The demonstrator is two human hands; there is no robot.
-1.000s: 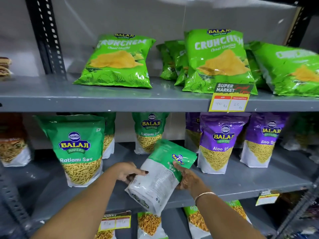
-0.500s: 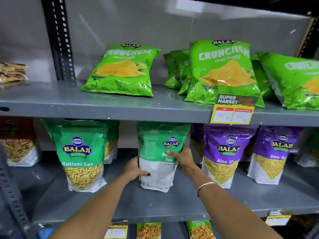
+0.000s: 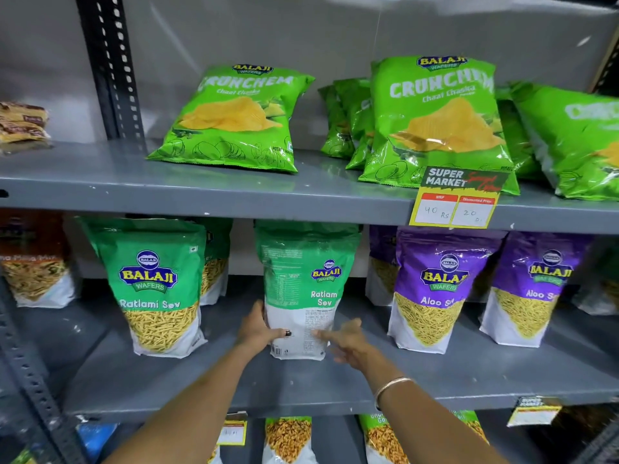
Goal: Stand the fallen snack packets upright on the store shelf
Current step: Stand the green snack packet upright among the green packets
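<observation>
A green and white Ratlami Sev packet [image 3: 306,283] stands upright on the middle shelf [image 3: 335,390], its back panel facing me. My left hand [image 3: 258,329] grips its lower left edge, thumb on the front. My right hand [image 3: 348,339] is blurred at the packet's lower right corner, fingers spread, touching or just off it. Another Ratlami Sev packet [image 3: 157,286] stands upright to the left. Two purple Aloo Sev packets [image 3: 435,289] [image 3: 532,289] stand to the right.
On the upper shelf [image 3: 234,192] light green Crunchem chip bags [image 3: 234,118] [image 3: 438,122] lean back, with a price tag [image 3: 455,199] clipped to its edge. A black slotted upright [image 3: 110,68] stands at the left. More packets [image 3: 288,437] sit on the shelf below.
The packet went from tilted in both hands in front of the shelf to standing upright on it. My right hand slid from the packet's top right down to its lower right corner.
</observation>
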